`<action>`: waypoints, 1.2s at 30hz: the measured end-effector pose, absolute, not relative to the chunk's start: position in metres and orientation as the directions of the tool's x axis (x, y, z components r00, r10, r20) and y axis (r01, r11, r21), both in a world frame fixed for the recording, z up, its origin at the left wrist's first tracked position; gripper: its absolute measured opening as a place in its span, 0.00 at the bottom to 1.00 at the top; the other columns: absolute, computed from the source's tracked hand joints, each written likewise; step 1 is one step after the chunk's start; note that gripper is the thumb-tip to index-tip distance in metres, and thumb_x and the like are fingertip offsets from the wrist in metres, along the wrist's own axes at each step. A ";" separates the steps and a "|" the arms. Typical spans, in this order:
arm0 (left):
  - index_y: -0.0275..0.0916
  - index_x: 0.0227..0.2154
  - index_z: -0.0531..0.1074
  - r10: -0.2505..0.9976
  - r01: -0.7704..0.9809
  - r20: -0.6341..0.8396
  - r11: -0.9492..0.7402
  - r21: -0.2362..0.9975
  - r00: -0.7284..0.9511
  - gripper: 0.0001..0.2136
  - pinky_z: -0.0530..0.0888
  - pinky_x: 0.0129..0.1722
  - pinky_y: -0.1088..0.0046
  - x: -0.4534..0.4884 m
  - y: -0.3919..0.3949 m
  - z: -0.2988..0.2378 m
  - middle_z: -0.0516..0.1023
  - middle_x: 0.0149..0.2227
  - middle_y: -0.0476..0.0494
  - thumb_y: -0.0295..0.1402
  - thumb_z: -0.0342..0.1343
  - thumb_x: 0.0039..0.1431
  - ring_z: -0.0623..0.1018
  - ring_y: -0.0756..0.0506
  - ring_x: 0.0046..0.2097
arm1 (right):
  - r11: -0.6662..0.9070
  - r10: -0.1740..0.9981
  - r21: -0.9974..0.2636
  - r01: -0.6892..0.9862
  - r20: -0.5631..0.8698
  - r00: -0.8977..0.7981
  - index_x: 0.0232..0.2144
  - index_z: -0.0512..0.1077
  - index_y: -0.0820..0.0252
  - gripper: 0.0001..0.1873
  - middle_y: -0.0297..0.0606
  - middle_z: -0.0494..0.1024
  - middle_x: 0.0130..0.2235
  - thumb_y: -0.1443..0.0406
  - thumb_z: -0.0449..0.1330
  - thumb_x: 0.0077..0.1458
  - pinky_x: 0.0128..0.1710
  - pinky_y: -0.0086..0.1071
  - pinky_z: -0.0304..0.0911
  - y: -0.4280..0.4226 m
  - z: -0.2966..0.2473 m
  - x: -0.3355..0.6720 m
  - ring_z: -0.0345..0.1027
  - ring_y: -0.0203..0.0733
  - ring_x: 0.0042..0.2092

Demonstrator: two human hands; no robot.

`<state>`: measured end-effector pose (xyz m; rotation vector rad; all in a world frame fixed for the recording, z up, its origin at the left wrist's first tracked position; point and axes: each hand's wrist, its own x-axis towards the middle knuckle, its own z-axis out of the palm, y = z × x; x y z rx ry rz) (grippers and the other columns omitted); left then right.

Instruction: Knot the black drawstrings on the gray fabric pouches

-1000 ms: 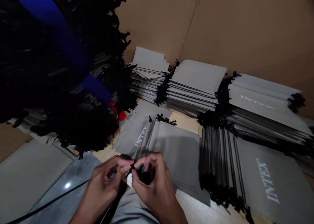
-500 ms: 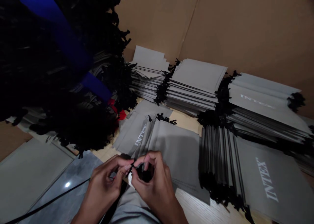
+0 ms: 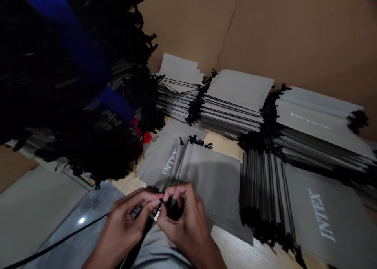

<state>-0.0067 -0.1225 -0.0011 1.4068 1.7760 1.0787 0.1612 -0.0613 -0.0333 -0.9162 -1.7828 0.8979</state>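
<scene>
My left hand (image 3: 126,216) and my right hand (image 3: 190,218) meet low in the middle of the view, above my lap. Thumb and forefinger of each are pinched together on a black cord (image 3: 161,200), mostly hidden by the fingers. More dark material shows inside the curl of my right hand. Just beyond lies an open-fanned pile of flat grey drawstring bags (image 3: 215,171) with black cord ends. One grey bag (image 3: 159,157) beside it carries white INTEX lettering.
Stacks of grey bags (image 3: 238,86) line the brown cardboard wall (image 3: 288,33). A row of bags (image 3: 324,206) leans at the right. A large black cord-fringed heap with a blue strap (image 3: 116,104) fills the left. A thin black cable (image 3: 67,235) crosses the lower left.
Both hands stay pinched at nearly the same spot. The right fingertips have shifted slightly up and right, and a small bright patch shows more below the pinch.
</scene>
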 end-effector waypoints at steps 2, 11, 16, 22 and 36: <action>0.47 0.45 0.88 0.980 0.485 0.002 0.097 0.869 -0.199 0.08 0.83 0.41 0.80 -0.011 -0.123 0.002 0.90 0.38 0.51 0.35 0.63 0.71 0.89 0.46 0.40 | 0.458 0.865 -0.867 0.195 0.385 -0.321 0.46 0.63 0.50 0.17 0.29 0.80 0.38 0.70 0.60 0.56 0.27 0.27 0.66 -0.061 -0.033 0.162 0.73 0.35 0.29; 0.48 0.45 0.84 0.991 0.651 0.107 -0.130 0.748 0.075 0.05 0.81 0.40 0.82 -0.036 -0.109 0.026 0.89 0.38 0.55 0.32 0.66 0.70 0.87 0.50 0.36 | 0.505 0.837 -0.842 0.188 0.425 -0.346 0.44 0.62 0.51 0.17 0.30 0.80 0.38 0.70 0.59 0.55 0.34 0.30 0.72 -0.060 -0.033 0.163 0.77 0.38 0.34; 0.46 0.43 0.82 0.978 0.689 0.025 -0.163 0.706 0.206 0.03 0.79 0.40 0.80 -0.042 -0.101 0.032 0.85 0.36 0.54 0.33 0.62 0.72 0.85 0.50 0.35 | 0.592 0.777 -0.782 0.195 0.490 -0.395 0.44 0.62 0.52 0.15 0.32 0.80 0.38 0.72 0.60 0.58 0.37 0.31 0.71 -0.060 -0.033 0.168 0.78 0.40 0.38; 0.44 0.38 0.77 0.943 0.739 -0.180 -0.092 0.667 0.280 0.02 0.77 0.42 0.77 -0.046 -0.093 0.041 0.81 0.35 0.54 0.31 0.61 0.68 0.83 0.48 0.37 | 0.676 0.696 -0.713 0.186 0.533 -0.481 0.45 0.63 0.54 0.14 0.34 0.80 0.40 0.74 0.60 0.62 0.42 0.35 0.73 -0.061 -0.028 0.173 0.77 0.43 0.40; 0.43 0.31 0.76 0.966 0.626 -0.174 0.018 0.780 0.189 0.08 0.75 0.32 0.79 -0.035 -0.090 0.035 0.78 0.30 0.55 0.22 0.58 0.52 0.79 0.50 0.31 | 0.705 0.672 -0.685 0.187 0.560 -0.485 0.44 0.64 0.55 0.14 0.35 0.80 0.40 0.75 0.58 0.61 0.42 0.34 0.73 -0.060 -0.023 0.174 0.77 0.43 0.41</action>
